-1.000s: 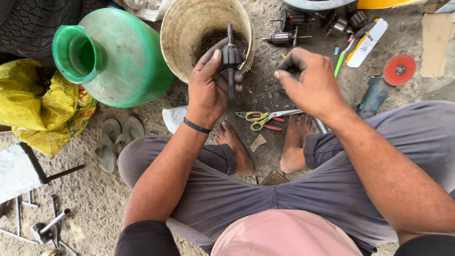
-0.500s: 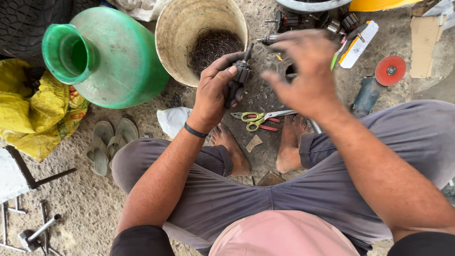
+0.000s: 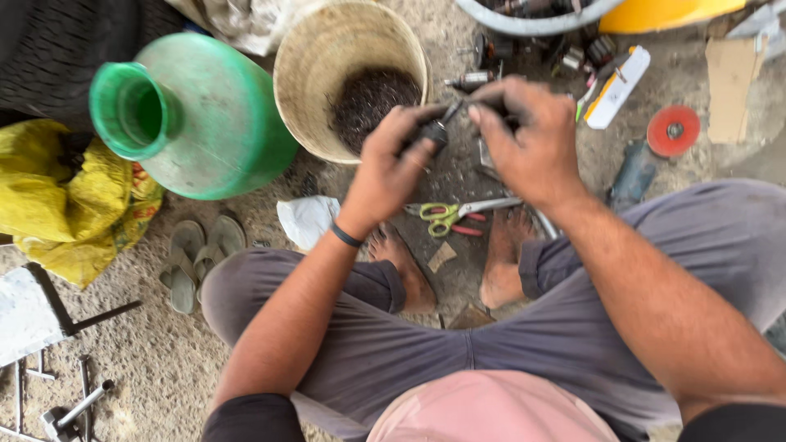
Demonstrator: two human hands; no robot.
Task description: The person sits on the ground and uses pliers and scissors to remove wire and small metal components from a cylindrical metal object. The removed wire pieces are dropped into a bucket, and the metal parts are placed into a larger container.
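Observation:
My left hand [image 3: 391, 168] grips a small dark metal part [image 3: 435, 131] with a thin shaft, held in front of a tan bucket [image 3: 311, 57]. My right hand [image 3: 528, 143] pinches the shaft end of the same part from the right. Both hands hover above the ground between my knees. Yellow-handled scissors [image 3: 446, 215] lie on the ground just below the hands, near my bare feet [image 3: 501, 262]. The bucket holds dark gritty material [image 3: 368, 94].
A green plastic jug [image 3: 196, 115] lies on its side left of the bucket, next to a yellow sack [image 3: 49, 196]. Sandals [image 3: 196, 258] sit at my left knee. A red grinding disc [image 3: 673, 129], metal parts and a white-yellow box [image 3: 616, 86] lie far right. Bolts [image 3: 70, 405] lie lower left.
The part has come out of the bucket toward me. My right hand moved in from the right and now pinches the part's shaft together with the left hand.

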